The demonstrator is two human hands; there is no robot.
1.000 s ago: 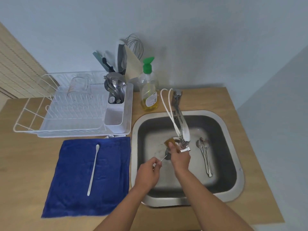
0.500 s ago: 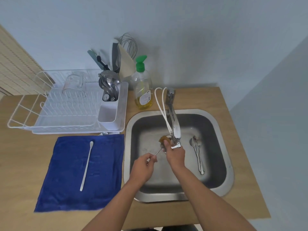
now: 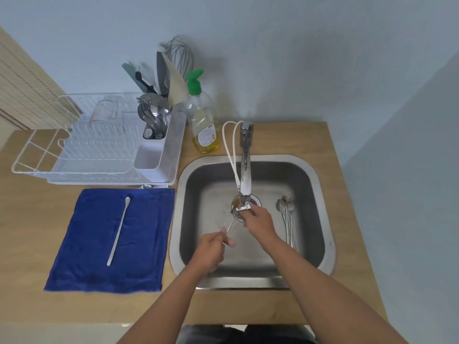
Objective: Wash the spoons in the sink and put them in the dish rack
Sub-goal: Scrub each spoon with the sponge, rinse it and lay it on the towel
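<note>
From the head view, both hands sit over the sink (image 3: 320, 264) much as they did half a second ago, with the held spoon (image 3: 231, 225) again slanting up toward the faucet (image 3: 246, 175); the right hand has closed in tighter under the spout. The left hand (image 3: 211, 249) pinches the spoon's handle, its thin shaft running away from the fingers up and right to the bowl end, which meets the right hand (image 3: 258, 219) just below the faucet tip. The right hand's fingers curl around an orange-brown sponge (image 3: 236, 202), mostly hidden, pressed at the spoon's bowl. More spoons (image 3: 286, 219) lie on the sink floor right of the faucet, beside the right forearm. Left of the sink, a long spoon (image 3: 118, 230) lies on a blue towel (image 3: 82, 256), with the dish rack (image 3: 99, 155) behind it. The soap bottle (image 3: 202, 120) carries a label too blurred to read.
</note>
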